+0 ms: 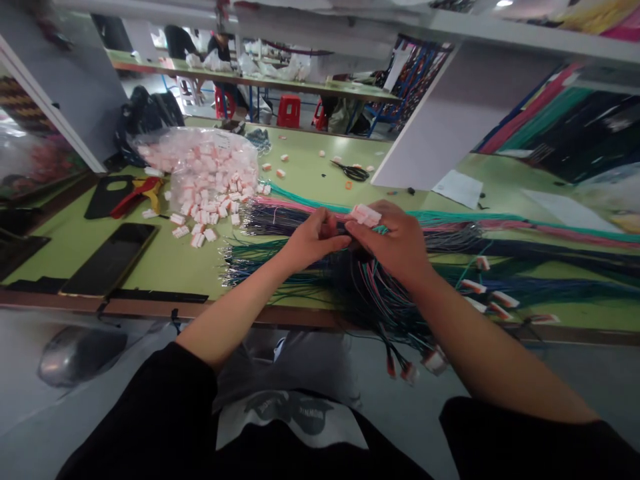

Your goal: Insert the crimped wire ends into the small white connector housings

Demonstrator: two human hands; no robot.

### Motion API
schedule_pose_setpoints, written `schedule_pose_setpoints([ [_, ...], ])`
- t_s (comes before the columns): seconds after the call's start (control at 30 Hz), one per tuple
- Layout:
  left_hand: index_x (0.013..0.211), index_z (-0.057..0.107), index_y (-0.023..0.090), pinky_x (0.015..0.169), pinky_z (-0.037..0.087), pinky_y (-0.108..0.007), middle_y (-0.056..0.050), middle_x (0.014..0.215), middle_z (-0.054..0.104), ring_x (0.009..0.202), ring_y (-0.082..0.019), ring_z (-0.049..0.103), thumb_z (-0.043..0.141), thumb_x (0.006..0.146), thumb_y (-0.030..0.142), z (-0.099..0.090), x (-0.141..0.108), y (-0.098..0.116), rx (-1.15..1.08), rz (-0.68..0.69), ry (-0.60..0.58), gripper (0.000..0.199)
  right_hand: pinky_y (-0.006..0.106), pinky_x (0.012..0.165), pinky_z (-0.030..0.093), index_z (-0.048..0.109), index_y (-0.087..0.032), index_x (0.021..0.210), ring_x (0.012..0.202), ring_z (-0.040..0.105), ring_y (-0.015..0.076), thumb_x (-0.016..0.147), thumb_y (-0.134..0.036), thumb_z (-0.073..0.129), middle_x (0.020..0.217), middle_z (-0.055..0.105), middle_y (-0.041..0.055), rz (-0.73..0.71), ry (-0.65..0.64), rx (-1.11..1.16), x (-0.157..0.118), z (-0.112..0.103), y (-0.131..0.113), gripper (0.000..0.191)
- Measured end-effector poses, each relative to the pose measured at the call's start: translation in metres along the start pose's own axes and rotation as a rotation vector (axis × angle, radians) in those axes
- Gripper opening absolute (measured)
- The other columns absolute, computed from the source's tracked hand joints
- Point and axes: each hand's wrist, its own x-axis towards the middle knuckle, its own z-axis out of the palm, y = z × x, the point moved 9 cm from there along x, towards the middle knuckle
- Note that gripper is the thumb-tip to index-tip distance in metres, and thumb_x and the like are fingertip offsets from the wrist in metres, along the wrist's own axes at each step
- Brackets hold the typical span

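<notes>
In my right hand (397, 237) is a white-and-orange plastic connector (367, 215), pinched between thumb and fingers, with teal wire beside it. My left hand (317, 239) is beside it, thumb and fingers curled together; what they hold, if anything, is hidden. Under both hands lie bundles of dark wires (270, 220) with bare metal terminals at their left ends. Pink and teal wires (450, 217) run along behind. A dark wire bunch (380, 293) hangs toward the table's front edge, with connectors (435, 362) on its ends.
A clear bag (200, 150) spills many connectors at the left. Near it are red-and-yellow pliers (137, 197) and a phone (111, 260). Black scissors (353, 172) lie at the back, left of a grey upright panel (450, 113). More wired connectors (503, 299) lie right.
</notes>
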Motion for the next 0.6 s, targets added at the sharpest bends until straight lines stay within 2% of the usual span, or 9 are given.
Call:
schedule_pose_setpoints([
  [0.07, 0.096, 0.055, 0.018, 0.065, 0.045, -0.026, 0.004, 0.065, 0.061, 0.059, -0.013, 0.056, 0.064, 0.081, 0.017, -0.003, 0.000, -0.002, 0.120, -0.003, 0.059, 0.018, 0.033, 0.068, 0.046, 0.067, -0.022, 0.073, 0.072, 0.057, 0.0182, 0.083, -0.036, 0.061, 0.070, 0.058, 0.0023, -0.071, -0.022, -0.110, -0.002, 0.008, -0.007, 0.018],
  [0.13, 0.098, 0.059, 0.017, 0.072, 0.046, -0.027, -0.001, 0.078, 0.069, 0.072, -0.016, 0.063, 0.061, 0.082, 0.013, -0.009, -0.001, 0.005, 0.263, 0.069, 0.139, 0.017, 0.035, 0.073, 0.048, 0.070, -0.022, 0.086, 0.078, 0.060, 0.0202, 0.086, -0.035, 0.055, 0.076, 0.062, 0.0042, -0.125, -0.053, -0.154, -0.002, 0.016, -0.010, 0.020],
  [0.2, 0.096, 0.062, 0.017, 0.076, 0.046, -0.027, -0.004, 0.087, 0.071, 0.083, -0.018, 0.065, 0.057, 0.084, 0.012, -0.013, -0.004, 0.013, 0.381, 0.151, 0.211, 0.014, 0.038, 0.081, 0.049, 0.068, -0.022, 0.106, 0.090, 0.062, 0.0223, 0.086, -0.034, 0.054, 0.095, 0.067, 0.0071, -0.160, -0.088, -0.145, -0.001, 0.020, -0.007, 0.027],
  [0.3, 0.090, 0.064, 0.016, 0.076, 0.046, -0.027, -0.004, 0.083, 0.070, 0.081, -0.017, 0.064, 0.054, 0.086, 0.013, -0.016, -0.007, 0.017, 0.479, 0.192, 0.261, 0.011, 0.040, 0.087, 0.049, 0.058, -0.023, 0.125, 0.101, 0.061, 0.0239, 0.084, -0.036, 0.054, 0.117, 0.064, 0.0091, -0.166, -0.213, -0.114, 0.002, 0.029, 0.004, 0.043],
  [0.37, 0.087, 0.063, 0.016, 0.074, 0.046, -0.027, -0.002, 0.078, 0.068, 0.076, -0.016, 0.063, 0.054, 0.085, 0.012, -0.018, -0.007, 0.016, 0.470, 0.180, 0.279, 0.010, 0.040, 0.086, 0.048, 0.059, -0.021, 0.119, 0.103, 0.061, 0.0252, 0.087, -0.038, 0.048, 0.117, 0.065, 0.0108, -0.175, -0.321, -0.145, 0.002, 0.037, 0.010, 0.038],
  [0.43, 0.083, 0.061, 0.016, 0.073, 0.045, -0.027, -0.001, 0.076, 0.067, 0.073, -0.015, 0.061, 0.054, 0.083, 0.010, -0.018, -0.006, 0.015, 0.397, 0.165, 0.290, 0.009, 0.040, 0.083, 0.045, 0.063, -0.019, 0.106, 0.100, 0.061, 0.0267, 0.089, -0.039, 0.042, 0.111, 0.067, 0.0133, -0.206, -0.388, -0.274, 0.000, 0.043, 0.011, 0.033],
  [0.5, 0.077, 0.058, 0.017, 0.071, 0.044, -0.026, 0.000, 0.072, 0.064, 0.070, -0.013, 0.059, 0.054, 0.082, 0.008, -0.016, -0.005, 0.013, 0.297, 0.144, 0.278, 0.010, 0.038, 0.077, 0.040, 0.063, -0.018, 0.096, 0.090, 0.061, 0.0266, 0.090, -0.037, 0.039, 0.101, 0.069, 0.0138, -0.215, -0.411, -0.476, 0.000, 0.045, 0.011, 0.032],
  [0.6, 0.072, 0.052, 0.019, 0.069, 0.043, -0.025, 0.005, 0.060, 0.056, 0.063, -0.012, 0.055, 0.051, 0.083, 0.008, -0.009, -0.001, 0.006, 0.144, 0.056, 0.204, 0.015, 0.034, 0.068, 0.030, 0.064, -0.018, 0.091, 0.076, 0.060, 0.0243, 0.091, -0.034, 0.036, 0.086, 0.071, 0.0114, -0.177, -0.450, -0.725, 0.000, 0.047, 0.012, 0.032],
])
